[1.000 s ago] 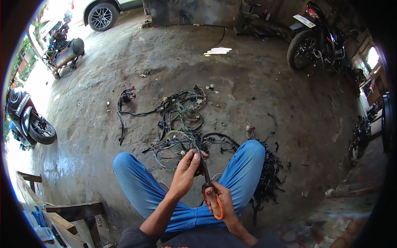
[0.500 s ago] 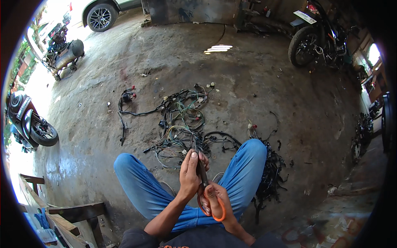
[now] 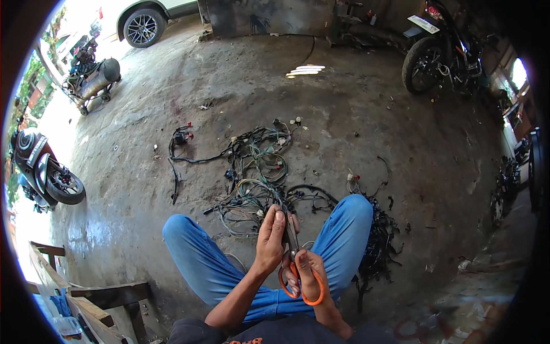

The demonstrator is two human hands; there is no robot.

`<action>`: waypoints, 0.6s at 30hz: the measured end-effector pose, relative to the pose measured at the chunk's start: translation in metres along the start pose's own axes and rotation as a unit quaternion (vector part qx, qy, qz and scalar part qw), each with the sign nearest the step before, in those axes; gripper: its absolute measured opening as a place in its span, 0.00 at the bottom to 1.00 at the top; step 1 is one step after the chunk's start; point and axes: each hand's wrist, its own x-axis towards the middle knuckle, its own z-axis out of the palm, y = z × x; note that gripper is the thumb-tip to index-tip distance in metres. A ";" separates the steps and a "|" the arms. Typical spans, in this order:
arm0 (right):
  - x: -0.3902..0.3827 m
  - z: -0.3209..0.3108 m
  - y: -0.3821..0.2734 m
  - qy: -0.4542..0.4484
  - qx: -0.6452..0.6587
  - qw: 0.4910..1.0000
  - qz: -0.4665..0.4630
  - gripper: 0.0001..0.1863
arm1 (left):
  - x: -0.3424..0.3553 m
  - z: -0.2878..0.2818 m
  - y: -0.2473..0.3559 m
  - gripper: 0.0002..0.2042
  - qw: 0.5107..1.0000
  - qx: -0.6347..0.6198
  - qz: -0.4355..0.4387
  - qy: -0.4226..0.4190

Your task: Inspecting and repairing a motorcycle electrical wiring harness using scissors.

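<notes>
My right hand (image 3: 306,278) is closed on scissors (image 3: 292,245) with orange loop handles, their dark blades pointing away from me. My left hand (image 3: 270,238) grips a dark strand of the wire harness at the blades, fingers curled round it; the exact point of contact is partly hidden. The tangled harness (image 3: 255,157), with black sleeving, coloured wires and several connectors, spreads over the floor beyond my hands. Beside my right knee (image 3: 352,215) lies a heap of black scraps (image 3: 378,252). Both hands are between my bent, jeans-clad legs.
A wooden bench (image 3: 100,292) is at lower left. A motorcycle (image 3: 46,172) stands at left, a tank compressor (image 3: 94,77) behind it, a car wheel (image 3: 143,30) at the back, another motorcycle (image 3: 435,63) at upper right, and dark parts (image 3: 504,189) along the right side.
Both hands have moved slightly right, and the scissors' orange loops are further apart than a second ago. The left hand's thumb has shifted along the strand. The whole view has shifted slightly.
</notes>
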 end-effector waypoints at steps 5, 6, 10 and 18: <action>-0.005 -0.001 -0.013 -0.011 -0.013 1.000 0.000 0.25 | -0.002 0.004 0.000 0.12 0.997 -0.007 0.032 0.064; -0.007 -0.004 -0.016 -0.015 -0.026 1.000 0.003 0.25 | 0.000 -0.002 0.006 0.12 0.999 0.045 0.019 0.008; -0.011 -0.012 -0.023 -0.028 -0.041 0.998 0.034 0.24 | 0.003 -0.022 0.019 0.12 0.985 0.127 0.007 -0.114; -0.005 0.001 0.002 -0.024 -0.021 0.999 -0.011 0.28 | -0.014 -0.028 -0.014 0.11 0.999 -0.041 -0.017 -0.017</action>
